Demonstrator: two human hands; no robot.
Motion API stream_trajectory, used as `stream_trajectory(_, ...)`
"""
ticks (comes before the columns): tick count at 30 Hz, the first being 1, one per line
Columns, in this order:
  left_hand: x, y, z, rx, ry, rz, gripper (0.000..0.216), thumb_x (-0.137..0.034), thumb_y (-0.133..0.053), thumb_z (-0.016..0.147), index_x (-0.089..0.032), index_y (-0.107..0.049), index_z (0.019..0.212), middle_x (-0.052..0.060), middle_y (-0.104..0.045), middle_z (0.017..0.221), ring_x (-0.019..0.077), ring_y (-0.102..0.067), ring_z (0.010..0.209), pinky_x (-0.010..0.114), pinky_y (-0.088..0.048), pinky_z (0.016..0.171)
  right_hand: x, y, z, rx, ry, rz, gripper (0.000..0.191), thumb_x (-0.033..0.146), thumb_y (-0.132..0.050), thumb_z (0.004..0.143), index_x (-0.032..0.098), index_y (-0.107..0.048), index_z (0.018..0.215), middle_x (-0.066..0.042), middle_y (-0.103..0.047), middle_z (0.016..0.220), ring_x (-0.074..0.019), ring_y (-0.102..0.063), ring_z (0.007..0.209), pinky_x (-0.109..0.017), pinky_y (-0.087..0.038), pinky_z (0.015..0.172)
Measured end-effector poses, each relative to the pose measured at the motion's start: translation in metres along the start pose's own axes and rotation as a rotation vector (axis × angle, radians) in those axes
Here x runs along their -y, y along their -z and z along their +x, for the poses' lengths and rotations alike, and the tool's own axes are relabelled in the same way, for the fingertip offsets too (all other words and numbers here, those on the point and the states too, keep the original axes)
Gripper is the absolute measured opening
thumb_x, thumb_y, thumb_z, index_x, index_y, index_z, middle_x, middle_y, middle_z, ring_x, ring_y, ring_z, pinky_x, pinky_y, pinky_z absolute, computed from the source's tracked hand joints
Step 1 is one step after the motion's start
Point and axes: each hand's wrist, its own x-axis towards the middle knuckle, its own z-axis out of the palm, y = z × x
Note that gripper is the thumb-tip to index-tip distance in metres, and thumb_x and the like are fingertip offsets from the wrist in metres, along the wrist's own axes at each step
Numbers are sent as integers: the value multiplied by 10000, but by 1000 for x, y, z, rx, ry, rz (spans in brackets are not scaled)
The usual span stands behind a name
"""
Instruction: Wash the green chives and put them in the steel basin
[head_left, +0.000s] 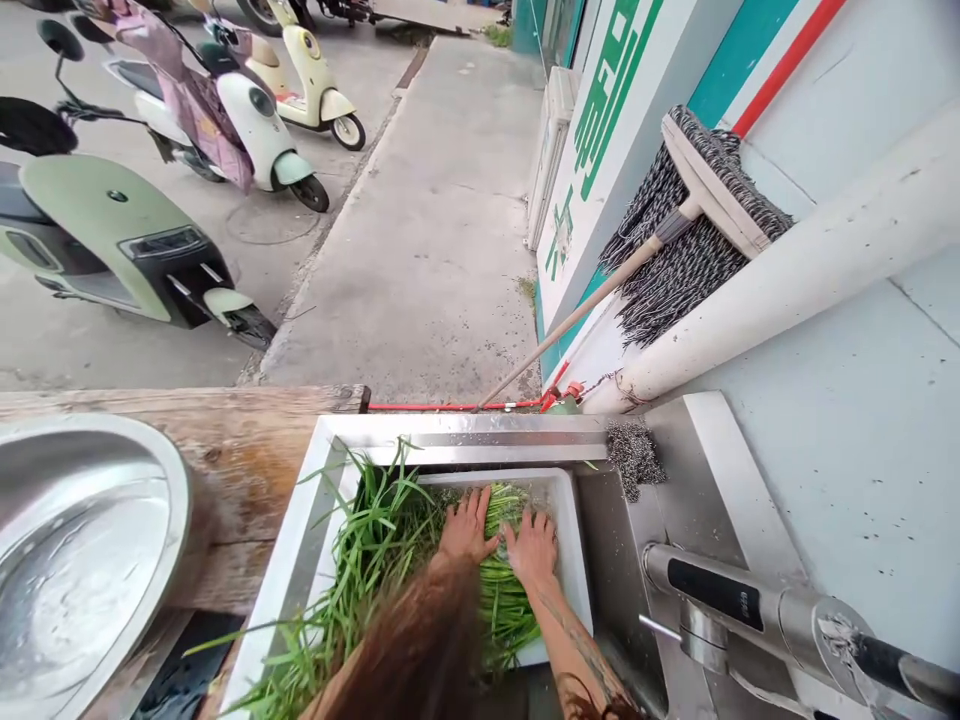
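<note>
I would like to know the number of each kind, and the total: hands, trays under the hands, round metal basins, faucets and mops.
Hands: 2 (left hand, right hand)
Tray: 1
Metal basin: 1
Faucet: 1
Mop: 1
Total: 6

Single head-worn view, facing forward and down; sink [480,426] close below, walkway [420,220] receding beyond.

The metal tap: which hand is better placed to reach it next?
The person's right hand, I think. It rests on the green stems, on the side nearer the metal tap, which stands to the right. The left hand touches them too, but farther away.
</note>
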Motion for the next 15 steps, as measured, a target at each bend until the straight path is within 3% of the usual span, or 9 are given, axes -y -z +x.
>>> stream_trajectory(5,1,15,2,92,45,-93,880,-525,-544,774,-162,-198,1497,182,-387,1461,372,-410,1272,530,-325,1026,-9,25,-2,-91,115,44,385,393,-402,938,219,-611,1210,-138,-507,1327,-305,-450,1179,-426,-383,951)
stream_trajectory(9,6,19,6,142,68,-204,650,-474,-384,890,-223,-256,1476,126,-379,1479,312,-391,1308,486,-363,1011,2,37,2,-249,208,167,285,292,-412,948,224,-674,1038,-108,-615,1183,-297,-426,1182,-497,-249,1022)
stream_trajectory(12,8,21,10,134,97,-216,563,-393,-346,915,-230,-300,1452,106,-394,1474,291,-407,1299,472,-388,991,13,39,8,-242,313,271,242,190,-460,908,254,-692,876,-56,-673,995,-240,-510,1031,-419,-316,951)
stream_trajectory(15,9,21,11,140,97,-223,586,-389,-398,894,-247,-291,1452,85,-397,1478,267,-401,1310,447,-401,990,18,34,12,-204,334,328,256,150,-457,869,253,-691,857,-44,-664,955,-202,-551,902,-326,-391,820)
